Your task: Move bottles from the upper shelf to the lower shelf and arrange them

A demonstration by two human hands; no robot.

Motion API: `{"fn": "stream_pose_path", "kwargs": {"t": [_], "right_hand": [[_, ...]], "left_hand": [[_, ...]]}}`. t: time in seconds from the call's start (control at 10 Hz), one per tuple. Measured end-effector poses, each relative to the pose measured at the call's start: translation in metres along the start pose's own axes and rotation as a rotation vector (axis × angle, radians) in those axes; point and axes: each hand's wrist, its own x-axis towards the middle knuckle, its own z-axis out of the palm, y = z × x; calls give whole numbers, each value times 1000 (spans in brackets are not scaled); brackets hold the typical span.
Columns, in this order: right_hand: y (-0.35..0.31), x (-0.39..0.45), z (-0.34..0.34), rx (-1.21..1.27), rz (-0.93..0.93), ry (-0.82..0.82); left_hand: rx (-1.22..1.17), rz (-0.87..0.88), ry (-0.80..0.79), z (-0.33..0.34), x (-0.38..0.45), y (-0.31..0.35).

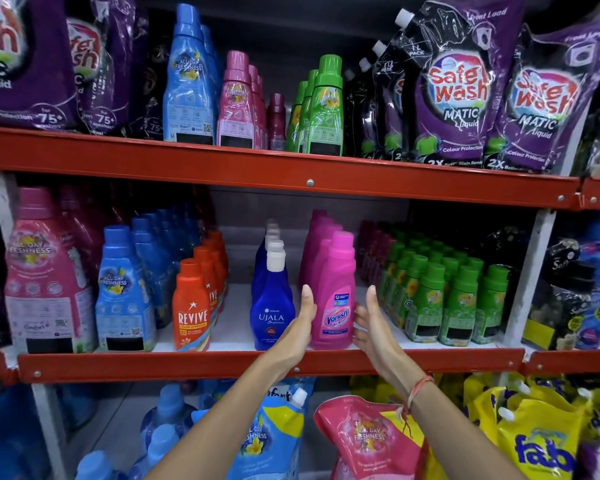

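1. Both hands flank the front pink bottle (334, 299) on the lower shelf (222, 363). The left hand (300, 327) lies flat against the bottle's left side; the right hand (371, 323) is close by its right side, touching or nearly so. The fingers of both are straight and spread flat, gripping nothing.
2. The likeliest slip is a topple: the bottle is tall and narrow, and an uneven push from one palm could tip it into the pink row behind it or forward over the red shelf lip.
3. The left wrist sits just beside the blue bottle (272, 306); a sideways sweep could knock it, and the row behind it would follow.
4. Open room lies to the right of the pink bottle, before the green bottles (458, 299), and a smaller gap separates the blue bottle from the orange bottles (192, 306).
5. The upper shelf (309, 168) overhangs, so lifting clearance is limited.
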Motion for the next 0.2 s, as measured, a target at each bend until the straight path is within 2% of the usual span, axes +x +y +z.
{"fn": "stream_pose_path", "kwargs": {"t": [0.1, 0.2], "right_hand": [[0, -1, -1, 9, -56, 43], [-10, -7, -17, -127, -235, 153]], "left_hand": [[124, 99, 42, -5, -1, -13], [216, 445, 254, -19, -7, -16]]}}
